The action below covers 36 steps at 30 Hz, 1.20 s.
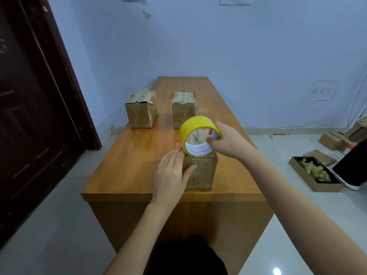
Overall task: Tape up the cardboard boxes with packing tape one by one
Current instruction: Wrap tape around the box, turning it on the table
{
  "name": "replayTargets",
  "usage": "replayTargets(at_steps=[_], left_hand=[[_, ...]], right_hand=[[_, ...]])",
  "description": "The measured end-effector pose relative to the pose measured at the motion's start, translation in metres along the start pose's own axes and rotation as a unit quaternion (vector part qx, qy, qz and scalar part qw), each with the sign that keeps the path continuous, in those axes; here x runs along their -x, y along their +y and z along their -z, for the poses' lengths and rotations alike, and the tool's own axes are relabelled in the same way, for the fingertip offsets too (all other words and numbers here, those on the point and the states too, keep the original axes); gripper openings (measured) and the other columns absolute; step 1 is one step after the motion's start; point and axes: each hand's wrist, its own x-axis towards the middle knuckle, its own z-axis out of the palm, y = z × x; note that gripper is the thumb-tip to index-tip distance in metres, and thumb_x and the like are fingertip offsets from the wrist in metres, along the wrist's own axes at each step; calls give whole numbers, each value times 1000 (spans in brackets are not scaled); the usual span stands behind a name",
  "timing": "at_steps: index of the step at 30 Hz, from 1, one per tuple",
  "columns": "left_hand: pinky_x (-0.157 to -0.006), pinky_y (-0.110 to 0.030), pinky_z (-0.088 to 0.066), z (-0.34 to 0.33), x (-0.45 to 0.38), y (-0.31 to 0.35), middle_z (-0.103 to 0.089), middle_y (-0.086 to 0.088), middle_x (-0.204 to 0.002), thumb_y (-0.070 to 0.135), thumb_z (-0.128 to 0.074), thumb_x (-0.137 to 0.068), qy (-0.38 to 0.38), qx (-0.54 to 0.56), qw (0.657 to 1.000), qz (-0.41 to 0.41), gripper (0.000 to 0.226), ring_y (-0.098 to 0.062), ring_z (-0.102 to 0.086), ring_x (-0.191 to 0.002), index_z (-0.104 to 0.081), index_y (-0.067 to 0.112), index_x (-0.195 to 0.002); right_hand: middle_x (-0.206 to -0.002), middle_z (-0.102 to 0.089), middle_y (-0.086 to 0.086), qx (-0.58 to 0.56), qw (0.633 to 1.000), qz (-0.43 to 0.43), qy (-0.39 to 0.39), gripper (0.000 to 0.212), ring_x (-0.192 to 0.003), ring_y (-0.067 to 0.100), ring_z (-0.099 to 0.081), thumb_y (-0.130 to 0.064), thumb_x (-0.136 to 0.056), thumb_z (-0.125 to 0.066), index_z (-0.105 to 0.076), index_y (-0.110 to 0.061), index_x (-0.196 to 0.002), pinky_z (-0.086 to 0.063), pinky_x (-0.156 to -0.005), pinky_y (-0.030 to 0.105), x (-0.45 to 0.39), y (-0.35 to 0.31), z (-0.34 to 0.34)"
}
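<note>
- Door point(29, 116): dark brown, fills the left edge of the frame, standing against a pale blue wall point(238, 46).
- Table point(139, 155): orange-brown wood, running from the lower centre up to mid-frame.
- Far left box point(141, 111): cardboard, upper left of the tabletop, overhanging the left edge a little; top flaps carry worn tape.
- Far right box point(184, 109): cardboard, just right of the former, well apart from it; top seam likewise taped.
- Left hand point(171, 173): centre of frame, fingers straight and close together, laid flat against the left side of the near box, thumb across its front face; fingertips reach the roll.
- Near box point(200, 171): cardboard, centre of frame, near the front edge of the table.
- Tape roll point(198, 135): yellow, white core, standing on edge atop the near box, its opening facing the camera.
- Right hand point(228, 141): right of the roll, gripping it with thumb inside the core and fingers over the outer rim.
- Floor tray point(315, 173): cardboard, right edge of frame, containing crumpled yellowish scraps; further flattened cardboard beyond it.
</note>
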Motion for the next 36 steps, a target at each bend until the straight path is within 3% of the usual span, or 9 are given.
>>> replayTargets(at_steps=[3,7,14,17,21,24,27,31,36], left_hand=[[-99,-33,-37,-1,-5,-1,-65,-14,-117,38,-60,-84,2,-14,1000,-11,47,-26,-59,-113,-63,0,-112],[-101,-34,-35,-3,-5,1,-65,-12,-116,41,-58,-85,6,-43,999,-26,47,-24,-58,-115,-64,2,-111],[-105,-34,-32,2,-7,5,-64,-6,-121,40,-61,-86,-15,-37,999,-24,46,-23,-55,-119,-61,8,-118],[-105,-32,-30,5,-9,7,-65,-6,-117,41,-66,-82,-20,-43,999,-11,46,-21,-57,-117,-62,8,-114],[-100,-35,-40,6,-12,11,-68,-11,-105,36,-68,-83,-12,-51,999,-13,39,-24,-63,-104,-66,2,-102],[-92,-38,-49,8,-13,11,-68,-12,-86,33,-70,-82,-10,-58,998,-15,31,-27,-66,-89,-65,3,-86],[-85,-37,-52,10,-15,12,-68,-10,-81,34,-73,-79,-15,-61,998,-17,31,-27,-66,-84,-66,4,-84],[-89,-37,-50,11,-15,11,-69,-9,-86,36,-71,-80,-14,-61,998,-24,33,-26,-67,-89,-68,5,-89],[-93,-37,-47,7,-14,6,-71,-9,-97,39,-70,-80,-12,-70,997,-29,36,-25,-66,-101,-69,5,-93]], right_hand=[[-89,-55,8,-21,999,-26,-35,13,-83,31,-63,-15,-94,-42,-47,-3,-96,-55,-76,46,0,3,4],[-87,-44,7,-104,991,-34,-74,5,-73,20,-53,-5,-92,-39,-42,-9,-88,-53,-45,28,-5,0,14],[-91,-44,7,-194,977,-58,-63,7,-77,23,-53,-1,-91,-42,-43,-7,-93,-50,-42,22,-3,18,17],[-84,-48,6,-139,989,-39,-21,2,-71,21,-56,-6,-91,-45,-44,-8,-89,-49,-43,23,-1,18,12],[-73,-48,7,-7,1000,-2,-29,20,-62,28,-64,-12,-92,-44,-39,-11,-73,-58,-56,41,-6,0,22],[-87,-53,10,43,997,9,-66,21,-60,29,-66,-7,-93,-37,-34,-16,-75,-55,-46,33,-12,-22,28],[-90,-54,11,102,991,40,-77,25,-55,25,-62,-5,-94,-36,-28,-18,-74,-41,-37,25,-19,-40,32],[-86,-50,9,155,982,44,-101,25,-58,25,-62,-4,-94,-37,-29,-18,-74,-45,-47,29,-22,-52,41],[-99,-54,15,115,985,24,-128,21,-76,32,-68,-2,-94,-35,-32,-15,-78,-57,-68,44,-19,-43,45]])
